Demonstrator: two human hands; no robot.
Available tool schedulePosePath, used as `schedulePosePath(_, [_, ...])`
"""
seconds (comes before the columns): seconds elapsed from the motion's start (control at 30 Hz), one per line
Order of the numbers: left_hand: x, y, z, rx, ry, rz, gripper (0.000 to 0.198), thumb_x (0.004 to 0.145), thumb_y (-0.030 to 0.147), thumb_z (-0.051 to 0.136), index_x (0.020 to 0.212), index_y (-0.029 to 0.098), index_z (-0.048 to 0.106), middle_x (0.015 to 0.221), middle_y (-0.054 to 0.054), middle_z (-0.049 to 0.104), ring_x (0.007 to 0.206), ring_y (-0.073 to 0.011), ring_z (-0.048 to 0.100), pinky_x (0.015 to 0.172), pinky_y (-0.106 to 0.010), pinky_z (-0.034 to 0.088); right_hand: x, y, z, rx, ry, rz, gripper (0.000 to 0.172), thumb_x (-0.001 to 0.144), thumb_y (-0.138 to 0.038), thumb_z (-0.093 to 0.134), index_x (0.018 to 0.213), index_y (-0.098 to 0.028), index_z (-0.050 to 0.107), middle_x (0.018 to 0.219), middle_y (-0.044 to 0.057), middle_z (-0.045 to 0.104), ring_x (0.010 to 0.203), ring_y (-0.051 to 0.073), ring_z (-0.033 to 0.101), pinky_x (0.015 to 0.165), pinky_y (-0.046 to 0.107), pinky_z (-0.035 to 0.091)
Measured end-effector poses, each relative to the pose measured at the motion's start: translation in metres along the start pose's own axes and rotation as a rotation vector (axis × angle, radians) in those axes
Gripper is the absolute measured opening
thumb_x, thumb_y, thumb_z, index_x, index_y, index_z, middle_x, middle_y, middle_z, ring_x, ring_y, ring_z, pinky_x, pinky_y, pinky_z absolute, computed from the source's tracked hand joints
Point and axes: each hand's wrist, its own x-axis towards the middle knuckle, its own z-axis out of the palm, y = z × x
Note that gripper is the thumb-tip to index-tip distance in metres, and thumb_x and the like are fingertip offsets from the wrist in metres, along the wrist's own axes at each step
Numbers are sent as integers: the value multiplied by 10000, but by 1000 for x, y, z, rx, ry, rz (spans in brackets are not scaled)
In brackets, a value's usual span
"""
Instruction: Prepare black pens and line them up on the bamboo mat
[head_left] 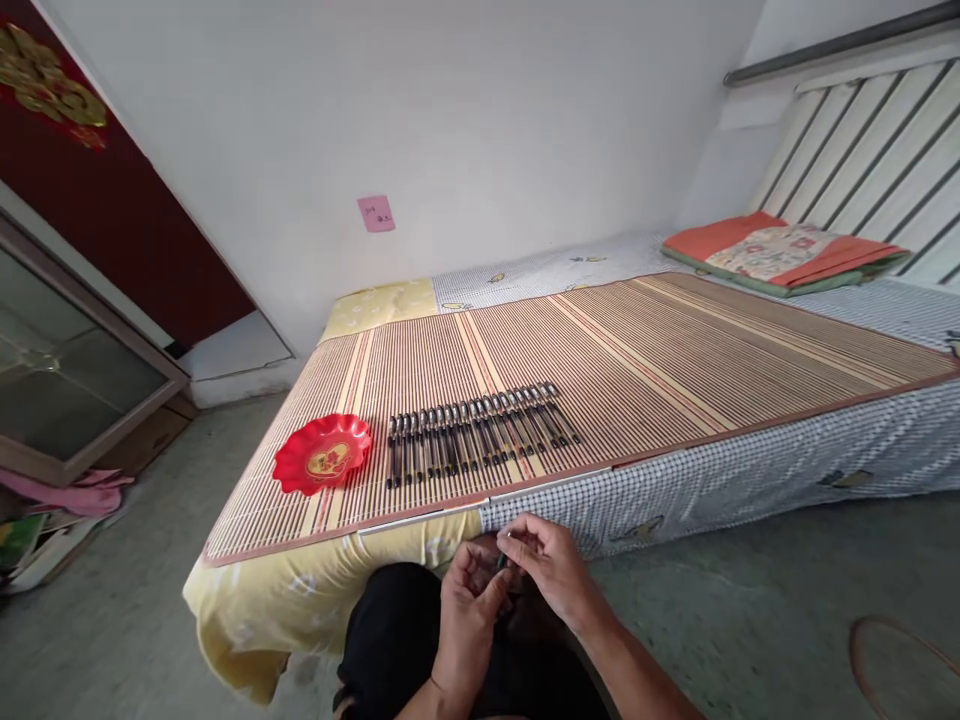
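My left hand [466, 600] and my right hand [546, 565] meet over my lap, just below the bed's near edge. Both are closed in a pinch round a small dark thing [501, 560] between them, too hidden to name. On the striped bamboo mat [637, 350] ahead lies a row of several dark pens [480, 432], side by side. A red scalloped plate [322, 453] with a gold mark sits to the left of the pens.
The mat covers a bed with a yellow sheet [300, 600] and checked cover [750, 470]. A folded orange quilt [780, 252] lies at the far right. A glass cabinet [67, 370] and clutter stand on the left. A pink note [376, 213] hangs on the wall.
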Motion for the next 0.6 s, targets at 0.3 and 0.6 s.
schedulePosePath(0.3, [-17,21,-6,-4,-72,19,427,827,540,803,772,169,600,606,27,591,504,-103,523,523,-227,446,-6,-9,12,83,-6,-13,359,767,-579,794,729,-229,723,599,-11,632,557,164,552,570,291,429])
schedulePosePath(0.6, [-13,20,-8,0,-96,-21,551,673,552,916,828,199,523,593,82,510,407,-44,366,393,-176,311,-11,-10,11,27,30,-14,414,730,-618,816,727,-210,743,689,23,698,681,196,617,663,305,472])
